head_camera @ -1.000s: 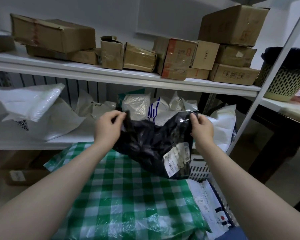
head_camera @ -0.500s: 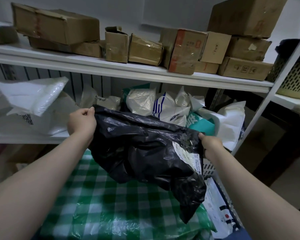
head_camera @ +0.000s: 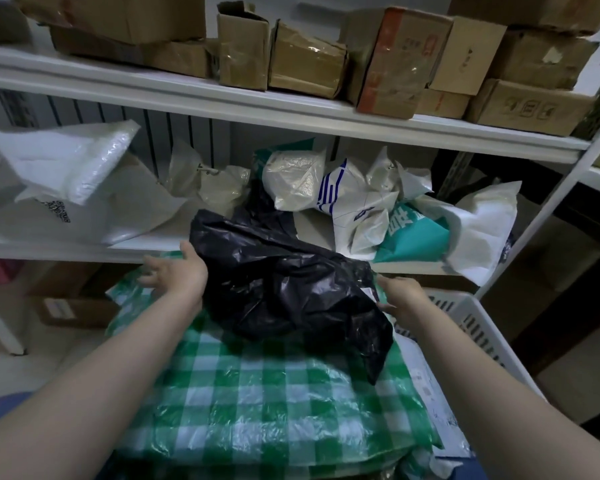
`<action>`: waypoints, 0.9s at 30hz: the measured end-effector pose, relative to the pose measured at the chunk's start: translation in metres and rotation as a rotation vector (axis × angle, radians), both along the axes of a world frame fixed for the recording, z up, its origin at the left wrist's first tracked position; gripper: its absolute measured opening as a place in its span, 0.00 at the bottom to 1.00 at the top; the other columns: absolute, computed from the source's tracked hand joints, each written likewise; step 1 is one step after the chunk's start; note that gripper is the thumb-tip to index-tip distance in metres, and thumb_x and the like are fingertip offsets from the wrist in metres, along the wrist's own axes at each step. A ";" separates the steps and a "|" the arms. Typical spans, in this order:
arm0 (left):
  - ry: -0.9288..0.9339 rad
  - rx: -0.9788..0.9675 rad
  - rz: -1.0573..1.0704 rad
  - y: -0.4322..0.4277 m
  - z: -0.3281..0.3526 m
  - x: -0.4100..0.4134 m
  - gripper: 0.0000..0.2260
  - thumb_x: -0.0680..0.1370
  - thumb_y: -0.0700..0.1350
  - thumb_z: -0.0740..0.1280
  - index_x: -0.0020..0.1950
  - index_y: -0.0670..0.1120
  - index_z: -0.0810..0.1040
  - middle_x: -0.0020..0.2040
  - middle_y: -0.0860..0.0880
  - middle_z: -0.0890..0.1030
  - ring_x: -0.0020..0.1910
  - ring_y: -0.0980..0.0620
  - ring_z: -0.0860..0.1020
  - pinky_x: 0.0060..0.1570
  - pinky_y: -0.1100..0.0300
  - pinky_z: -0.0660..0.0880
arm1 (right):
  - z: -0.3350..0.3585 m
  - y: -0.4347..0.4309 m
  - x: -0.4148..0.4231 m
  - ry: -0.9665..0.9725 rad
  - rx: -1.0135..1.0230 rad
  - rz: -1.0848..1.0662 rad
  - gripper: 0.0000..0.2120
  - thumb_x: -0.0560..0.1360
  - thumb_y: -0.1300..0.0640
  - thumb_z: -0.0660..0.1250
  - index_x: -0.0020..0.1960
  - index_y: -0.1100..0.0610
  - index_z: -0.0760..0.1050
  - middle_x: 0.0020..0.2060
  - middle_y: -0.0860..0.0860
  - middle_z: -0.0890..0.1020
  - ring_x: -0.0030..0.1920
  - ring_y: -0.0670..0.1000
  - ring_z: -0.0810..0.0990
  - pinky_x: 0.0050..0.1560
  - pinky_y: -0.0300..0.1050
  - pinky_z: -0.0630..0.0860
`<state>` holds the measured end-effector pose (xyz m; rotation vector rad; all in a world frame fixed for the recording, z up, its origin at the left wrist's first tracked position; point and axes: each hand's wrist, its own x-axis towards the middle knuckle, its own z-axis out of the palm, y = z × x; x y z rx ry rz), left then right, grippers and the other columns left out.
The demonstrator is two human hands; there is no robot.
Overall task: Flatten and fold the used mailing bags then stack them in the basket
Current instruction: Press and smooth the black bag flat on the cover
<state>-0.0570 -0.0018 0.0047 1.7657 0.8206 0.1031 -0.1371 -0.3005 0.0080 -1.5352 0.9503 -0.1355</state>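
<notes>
Left hand (head_camera: 174,275): fingers spread, palm up at the near-left edge of the black bag (head_camera: 284,289). The bag is crumpled, glossy and puffed, and lies on the far end of the checked bag (head_camera: 257,410). Right hand (head_camera: 400,296) is at its right edge. Fingers hidden, so I cannot tell the grip.

Crumpled black mailing bag (head_camera: 291,289) lies between the hands on a green checked bag (head_camera: 257,393) (left hand (head_camera: 177,275) spread against it, right hand (head_camera: 404,297) fingers hidden); white basket (head_camera: 471,317) beside the right hand.
</notes>
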 end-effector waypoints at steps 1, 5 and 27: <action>0.042 -0.018 0.016 -0.006 0.000 -0.006 0.34 0.82 0.60 0.53 0.79 0.42 0.46 0.78 0.37 0.49 0.73 0.37 0.60 0.70 0.46 0.59 | -0.003 0.001 -0.001 0.049 -0.073 0.009 0.20 0.81 0.58 0.63 0.68 0.69 0.67 0.66 0.62 0.73 0.65 0.63 0.73 0.66 0.57 0.72; 0.065 -0.109 0.103 -0.025 -0.003 -0.026 0.28 0.84 0.53 0.55 0.76 0.37 0.51 0.77 0.38 0.52 0.72 0.40 0.61 0.69 0.49 0.59 | -0.017 -0.003 -0.011 0.191 -0.040 0.077 0.23 0.82 0.48 0.58 0.68 0.65 0.66 0.60 0.60 0.75 0.59 0.61 0.75 0.51 0.53 0.75; -0.203 -0.192 -0.139 -0.052 -0.030 -0.057 0.09 0.80 0.45 0.68 0.56 0.43 0.81 0.51 0.48 0.81 0.48 0.48 0.76 0.52 0.59 0.71 | -0.035 0.012 -0.046 0.101 0.293 0.086 0.10 0.82 0.55 0.61 0.44 0.58 0.74 0.37 0.54 0.79 0.36 0.53 0.78 0.34 0.47 0.75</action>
